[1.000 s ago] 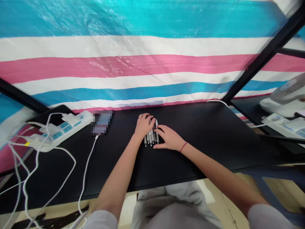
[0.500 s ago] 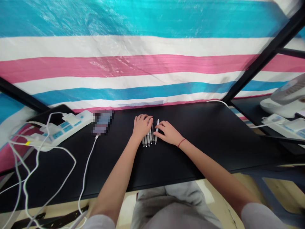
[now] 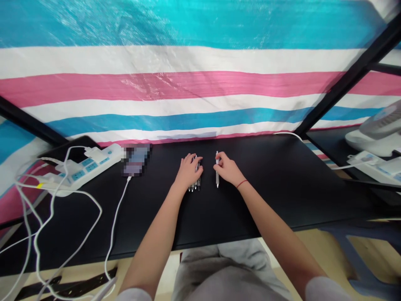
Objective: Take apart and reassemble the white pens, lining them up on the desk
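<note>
Right hand [image 3: 229,170] pinches a slim white-grey pen [image 3: 217,179]; left hand [image 3: 187,171] covers slim grey pens [image 3: 196,184], clamped or not I can't tell; lifting might scatter them

Bright glare on the striped sheet [image 3: 194,83]

head view | facing forward, down | desk [image 3: 269,196] fairly near; right edge perhaps blurred

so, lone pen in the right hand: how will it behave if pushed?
The pen looks slim and straight, so probably light and stiff. Being long and narrow, it might roll if the right hand pushes it sideways across the flat tabletop.
</note>
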A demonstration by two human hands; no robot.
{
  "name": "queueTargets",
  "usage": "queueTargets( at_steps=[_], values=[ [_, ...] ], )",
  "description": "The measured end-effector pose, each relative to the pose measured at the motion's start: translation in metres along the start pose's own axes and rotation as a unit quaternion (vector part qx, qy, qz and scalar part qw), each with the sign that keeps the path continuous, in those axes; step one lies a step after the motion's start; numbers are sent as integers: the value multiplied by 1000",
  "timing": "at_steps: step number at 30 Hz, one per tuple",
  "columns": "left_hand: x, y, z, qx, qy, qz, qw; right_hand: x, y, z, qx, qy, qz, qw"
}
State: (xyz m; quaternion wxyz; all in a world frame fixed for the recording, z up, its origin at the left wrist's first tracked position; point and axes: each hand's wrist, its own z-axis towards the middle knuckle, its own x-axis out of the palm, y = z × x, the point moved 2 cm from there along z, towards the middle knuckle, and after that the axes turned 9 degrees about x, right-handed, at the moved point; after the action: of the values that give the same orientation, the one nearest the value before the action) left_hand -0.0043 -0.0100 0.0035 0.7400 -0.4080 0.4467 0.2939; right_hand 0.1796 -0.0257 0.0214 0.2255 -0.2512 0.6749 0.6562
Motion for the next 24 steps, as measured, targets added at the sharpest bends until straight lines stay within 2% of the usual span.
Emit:
queueTargets(
  at_steps=[2,4,8,11,14,15,18,21,24],
  values=[
    [0,5,0,9,8,-8,1000,-1,-8,0,30,1,122,992],
    [0,10,-1,8,11,-7,1000,-1,-14,0,57,2,231,971],
    [-3,16,-4,-7,17,9,1000,-5,-16,2,84,3,373,924],
    [-13,10,-5,-7,-12,24,1000,-9,-13,0,89,20,414,906],
    [-26,-11,-3,35,-79,17,996,-10,-8,-3,79,38,436,896],
    [-28,-20,-3,59,-83,-1,995,-10,-6,-5,72,45,446,891],
    [-26,-45,-3,111,-23,-47,992,-7,1,-8,47,62,467,881],
    [-22,-52,-7,92,-12,-28,995,-11,1,-8,36,40,471,880],
    [-20,-41,-14,-8,-60,35,998,-22,-8,-3,51,-23,485,873]
  ],
)
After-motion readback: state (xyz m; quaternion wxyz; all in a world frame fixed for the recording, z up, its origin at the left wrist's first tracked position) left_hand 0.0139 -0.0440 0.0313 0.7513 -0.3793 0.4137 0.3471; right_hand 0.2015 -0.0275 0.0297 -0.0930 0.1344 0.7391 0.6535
